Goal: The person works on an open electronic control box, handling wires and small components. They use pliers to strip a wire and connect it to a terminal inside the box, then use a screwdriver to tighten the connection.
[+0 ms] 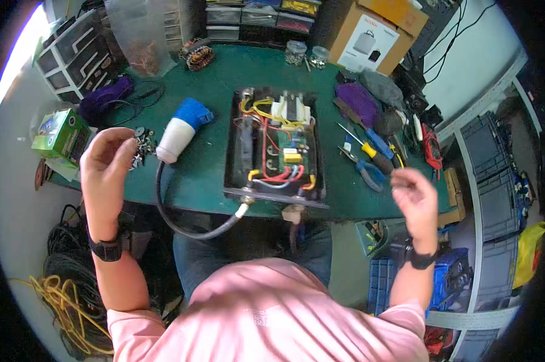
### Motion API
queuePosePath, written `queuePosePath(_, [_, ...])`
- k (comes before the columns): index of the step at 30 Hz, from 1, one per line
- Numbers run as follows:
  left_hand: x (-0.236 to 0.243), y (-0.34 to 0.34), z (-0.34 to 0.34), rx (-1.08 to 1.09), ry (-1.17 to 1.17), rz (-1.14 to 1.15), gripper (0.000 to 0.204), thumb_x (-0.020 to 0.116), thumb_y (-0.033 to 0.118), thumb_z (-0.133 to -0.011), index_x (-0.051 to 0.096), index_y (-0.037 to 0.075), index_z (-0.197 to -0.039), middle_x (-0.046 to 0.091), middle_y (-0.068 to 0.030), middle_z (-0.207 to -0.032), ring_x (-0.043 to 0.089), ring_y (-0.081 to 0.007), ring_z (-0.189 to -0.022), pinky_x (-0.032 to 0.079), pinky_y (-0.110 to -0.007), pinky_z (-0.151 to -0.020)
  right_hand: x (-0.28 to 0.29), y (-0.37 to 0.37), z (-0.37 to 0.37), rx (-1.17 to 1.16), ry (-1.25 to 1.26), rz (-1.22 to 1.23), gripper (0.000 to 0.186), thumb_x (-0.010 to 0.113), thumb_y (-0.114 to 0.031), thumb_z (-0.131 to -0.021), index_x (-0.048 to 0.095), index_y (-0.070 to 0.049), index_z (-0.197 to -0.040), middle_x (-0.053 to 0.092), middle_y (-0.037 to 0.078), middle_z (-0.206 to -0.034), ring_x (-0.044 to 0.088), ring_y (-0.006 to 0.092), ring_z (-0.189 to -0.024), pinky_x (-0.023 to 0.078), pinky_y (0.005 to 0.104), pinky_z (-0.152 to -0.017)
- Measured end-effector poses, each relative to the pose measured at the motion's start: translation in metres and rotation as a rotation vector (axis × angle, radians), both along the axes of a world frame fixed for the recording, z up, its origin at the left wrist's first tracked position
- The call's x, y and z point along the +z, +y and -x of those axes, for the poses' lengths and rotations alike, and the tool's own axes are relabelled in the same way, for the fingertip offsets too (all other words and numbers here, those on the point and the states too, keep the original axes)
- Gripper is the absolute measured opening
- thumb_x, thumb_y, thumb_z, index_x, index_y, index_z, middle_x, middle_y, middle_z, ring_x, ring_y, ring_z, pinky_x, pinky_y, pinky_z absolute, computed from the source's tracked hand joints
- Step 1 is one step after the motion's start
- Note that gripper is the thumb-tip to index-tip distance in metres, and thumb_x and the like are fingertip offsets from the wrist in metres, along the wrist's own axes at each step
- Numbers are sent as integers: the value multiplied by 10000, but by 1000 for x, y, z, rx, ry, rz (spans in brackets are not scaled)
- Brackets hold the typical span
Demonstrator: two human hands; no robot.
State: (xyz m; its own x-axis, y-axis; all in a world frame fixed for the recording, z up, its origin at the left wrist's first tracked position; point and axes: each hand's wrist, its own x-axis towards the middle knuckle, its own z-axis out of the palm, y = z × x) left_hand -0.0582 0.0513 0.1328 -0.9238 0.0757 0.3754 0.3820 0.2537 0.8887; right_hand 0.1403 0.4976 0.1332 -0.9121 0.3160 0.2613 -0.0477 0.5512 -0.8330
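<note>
My left hand (pixel 106 172) is raised at the left edge of the bench, thumb and forefinger brought together in a pinch. What it holds, if anything, is too small to make out. Just beyond its fingertips lies a pile of loose screws (pixel 143 145). My right hand (pixel 416 199) hovers by the bench's right front edge, its bent fingers blurred, near a yellow-and-black screwdriver (pixel 378 158) and blue-handled pliers (pixel 369 175). Between the hands sits an opened black metal case (pixel 231 172) showing a circuit board (pixel 293 145) and coloured wires. Its black cable (pixel 188 231) loops to a blue-and-white plug (pixel 180 131).
A green box (pixel 60 136) and drawer units (pixel 73 57) stand at left. Along the back are a copper-wound coil (pixel 197 55), small jars (pixel 295 52) and a cardboard box (pixel 375 36). A red multimeter (pixel 431 148) lies right. Coiled cables (pixel 67 314) hang lower left.
</note>
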Motion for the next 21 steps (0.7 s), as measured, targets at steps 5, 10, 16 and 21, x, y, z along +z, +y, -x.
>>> queuePosePath(5, [10, 63, -17, -230, -109, 292, 167, 715, 63, -808, 636, -15, -934, 613, -17, -816, 534, -75, -730, 439, -250, -664, -62, 19, -27, -51, -33, 231, 309, 696, -5, -825, 630, -8, -1127, 658, 54, -972, 632, 129, -868, 509, 251, -746])
queuePosePath(10, [28, 145, -38, -525, 369, 791, 253, 743, 159, -748, 659, -14, -911, 629, -154, -808, 620, -350, -809, 501, -415, -726, -85, 10, -15, -25, 59, 55, 262, 694, 7, -806, 651, -10, -1064, 658, 74, -941, 642, 139, -826, 518, 256, -708])
queuePosePath(16, [21, 213, -45, -501, 309, 1466, 380, 689, 384, -806, 673, 6, -780, 658, -161, -748, 672, -321, -708, 537, -412, -634, -107, -2, 1, -12, 223, 66, 243, 696, 13, -800, 645, -2, -1038, 647, 83, -905, 638, 149, -774, 516, 258, -681])
queuePosePath(21, [14, 233, -39, -461, 434, 1669, 423, 679, 433, -802, 691, 33, -666, 650, -127, -624, 671, -299, -613, 538, -405, -549, -123, -1, 7, -15, 272, 131, 218, 692, 16, -801, 642, 5, -1012, 640, 90, -891, 643, 154, -752, 519, 260, -656])
